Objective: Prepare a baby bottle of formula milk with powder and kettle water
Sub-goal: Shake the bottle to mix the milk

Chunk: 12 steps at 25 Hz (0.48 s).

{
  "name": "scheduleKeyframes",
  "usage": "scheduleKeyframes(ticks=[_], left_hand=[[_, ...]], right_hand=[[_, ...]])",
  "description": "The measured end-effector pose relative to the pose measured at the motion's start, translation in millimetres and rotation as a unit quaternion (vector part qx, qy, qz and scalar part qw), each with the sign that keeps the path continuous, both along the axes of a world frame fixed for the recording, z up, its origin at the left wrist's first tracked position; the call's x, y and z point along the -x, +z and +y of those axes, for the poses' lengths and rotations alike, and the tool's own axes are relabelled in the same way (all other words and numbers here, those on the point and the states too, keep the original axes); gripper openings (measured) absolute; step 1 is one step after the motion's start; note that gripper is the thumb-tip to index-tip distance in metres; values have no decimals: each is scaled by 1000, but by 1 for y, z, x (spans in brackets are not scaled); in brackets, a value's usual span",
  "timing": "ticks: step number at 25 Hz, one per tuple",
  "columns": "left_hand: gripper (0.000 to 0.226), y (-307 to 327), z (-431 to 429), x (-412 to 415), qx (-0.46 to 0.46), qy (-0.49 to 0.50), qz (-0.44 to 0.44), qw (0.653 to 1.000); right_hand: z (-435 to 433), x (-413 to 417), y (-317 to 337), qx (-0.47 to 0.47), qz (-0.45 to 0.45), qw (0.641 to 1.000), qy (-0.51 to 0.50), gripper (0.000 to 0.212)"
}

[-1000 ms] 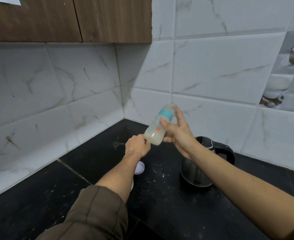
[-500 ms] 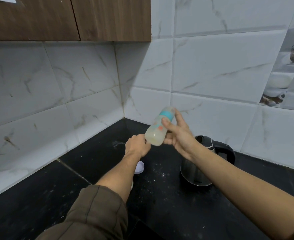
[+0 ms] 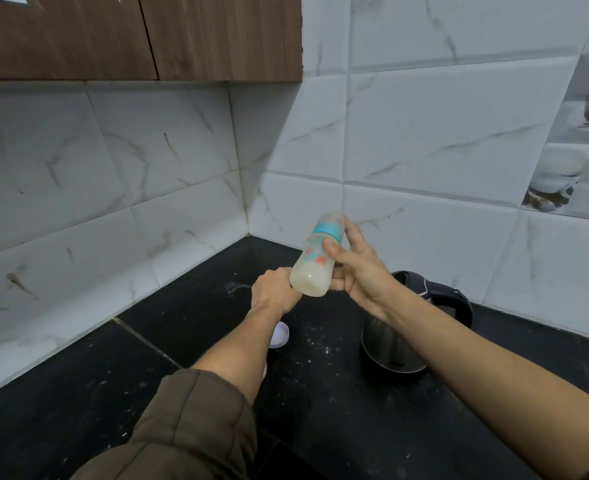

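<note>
The baby bottle [image 3: 315, 259], milky at its lower end and tilted with its blue collar up and away, is held in the air above the black countertop [image 3: 320, 393], near the corner where 2 marble-tiled walls [image 3: 424, 150] meet under a wooden cabinet [image 3: 182, 36]. The right hand [image 3: 358, 268] clamps it between thumb and fingers, while the left hand [image 3: 274, 292] is curled closed and touches its base. Below, a white cap [image 3: 281, 336] lies beside the left forearm and a steel kettle [image 3: 410, 337] stands under the right wrist, with speckled bare counter between them.
</note>
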<state>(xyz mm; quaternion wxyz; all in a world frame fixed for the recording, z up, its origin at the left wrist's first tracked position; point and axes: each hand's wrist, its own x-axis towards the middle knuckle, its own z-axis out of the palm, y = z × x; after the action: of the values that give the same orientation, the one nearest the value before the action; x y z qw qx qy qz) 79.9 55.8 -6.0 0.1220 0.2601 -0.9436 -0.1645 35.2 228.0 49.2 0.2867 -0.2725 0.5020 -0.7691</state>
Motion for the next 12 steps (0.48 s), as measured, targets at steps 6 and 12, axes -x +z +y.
scheduleKeyframes(ticks=[6,12], left_hand=[[25,-3,-4,4,6,-15,20,1000],[13,1,-1,4,6,1,6,1000]], right_hand=[[-6,14,0,103,-119,982,-100,38],[0,7,1,23,-7,1000,-1,65]])
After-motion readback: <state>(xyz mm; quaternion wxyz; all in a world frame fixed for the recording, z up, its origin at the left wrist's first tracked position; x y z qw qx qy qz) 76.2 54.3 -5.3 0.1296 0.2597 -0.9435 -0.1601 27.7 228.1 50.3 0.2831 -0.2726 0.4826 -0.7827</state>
